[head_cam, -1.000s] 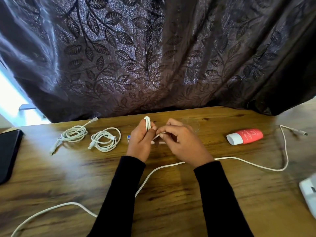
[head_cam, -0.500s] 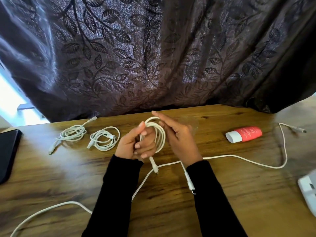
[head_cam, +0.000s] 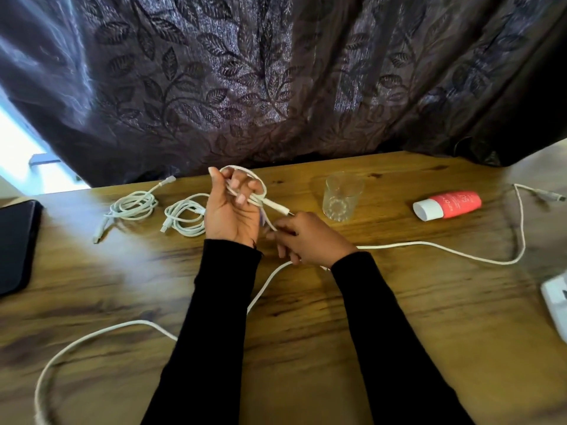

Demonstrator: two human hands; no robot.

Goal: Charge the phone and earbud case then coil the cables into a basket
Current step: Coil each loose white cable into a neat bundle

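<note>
Wide wooden table (head_cam: pixel 399 348), one long white cable (head_cam: pixel 429 245) snaking across it under both wrists. Up goes the left hand (head_cam: pixel 230 216), palm raised, fingers (head_cam: pixel 242 184) curled through a looped white cable (head_cam: pixel 257 182) whose plug pokes out rightward, while the right hand (head_cam: pixel 310 237) pinches that cable's tail just below the plug. Two finished coils (head_cam: pixel 184 216) lie left of the left fingers.

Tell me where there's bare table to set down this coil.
Bare wood lies between the clear drinking glass and the red tube, and near-left beside the black tablet. The two coiled white cables crowd the far left.
</note>
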